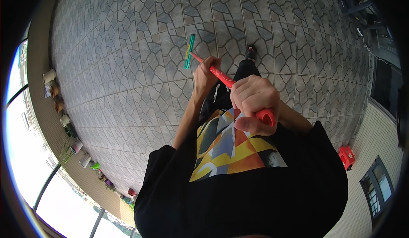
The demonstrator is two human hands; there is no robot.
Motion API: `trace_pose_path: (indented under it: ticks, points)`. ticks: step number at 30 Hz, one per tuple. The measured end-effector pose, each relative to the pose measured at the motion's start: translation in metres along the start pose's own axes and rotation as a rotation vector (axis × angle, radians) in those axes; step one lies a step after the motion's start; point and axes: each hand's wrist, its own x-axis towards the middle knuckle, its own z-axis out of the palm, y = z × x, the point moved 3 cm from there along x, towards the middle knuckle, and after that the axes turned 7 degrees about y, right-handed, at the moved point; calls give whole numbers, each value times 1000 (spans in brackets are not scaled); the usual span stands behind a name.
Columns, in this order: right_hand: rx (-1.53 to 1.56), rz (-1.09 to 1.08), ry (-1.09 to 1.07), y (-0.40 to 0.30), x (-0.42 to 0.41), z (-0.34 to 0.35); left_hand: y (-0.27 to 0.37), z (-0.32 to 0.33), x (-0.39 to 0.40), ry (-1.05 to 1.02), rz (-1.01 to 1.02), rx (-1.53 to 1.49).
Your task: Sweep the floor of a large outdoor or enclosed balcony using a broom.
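A long-handled floor brush runs away from me, its red handle slanting towards the upper left. The narrow green head, with yellow bristles along one side, is at the floor. Near the handle's top end, my right hand is wrapped around it, with the hollow red tip sticking out beside the thumb. Farther down the handle, my left hand grips it with bent fingers. One foot in a black open-toed sandal stands on the stone-patterned tile floor, right of the brush head.
Flowerpots and plants line the low tiled wall under the windows on the left. A red plastic stool stands by the tiled wall at right. A white cable hangs near dark-framed doors at the upper right.
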Motion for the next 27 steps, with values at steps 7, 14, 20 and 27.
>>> trace_pose_path:
  ticks: [7,14,20,27]
  points:
    - [-21,93,-100,41,-11,52,-82,-34,-16,216,-46,17]
    - [-179,210,-123,112,-66,40,-185,34,-11,216,77,100]
    - [-172,153,-188,91,-122,-30,-164,118,-21,113,-52,165]
    - [-259,216,-184,-2,-176,-154,-29,251,-44,202,336,89]
